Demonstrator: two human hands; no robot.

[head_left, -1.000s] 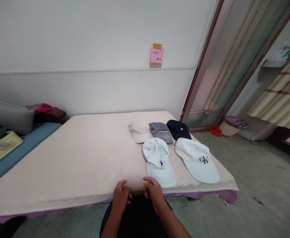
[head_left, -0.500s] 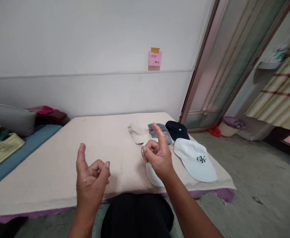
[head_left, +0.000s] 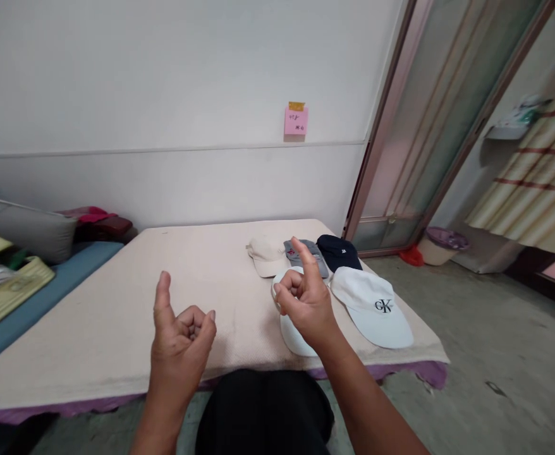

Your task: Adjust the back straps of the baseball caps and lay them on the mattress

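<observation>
My left hand (head_left: pixel 179 344) hovers above the bare left part of the cream-covered bed (head_left: pixel 220 265), index finger stretched up, other fingers curled, thumb apart, holding nothing. My right hand (head_left: pixel 310 302) makes the same pointing shape, also empty, in front of a white cap (head_left: pixel 295 338) that it partly hides. To its right lies another white cap (head_left: pixel 371 306) with black "CK" letters on its front. Behind them sit a beige cap (head_left: pixel 265 254), a grey cap (head_left: pixel 319 256) with a red mark, and a navy cap (head_left: pixel 339 251) in a row.
A pink note (head_left: pixel 296 121) is taped to the white wall. At left are a grey pillow (head_left: pixel 35 234) and a yellow box-like item (head_left: pixel 16 287) on a blue mat. A waste bin (head_left: pixel 439 245) stands on the floor by the sliding door. My knees (head_left: pixel 263 411) touch the bed's near side.
The view has tilted up slightly. My left hand has shifted a little to the right; my right hand keeps its pose. The caps stay in place.
</observation>
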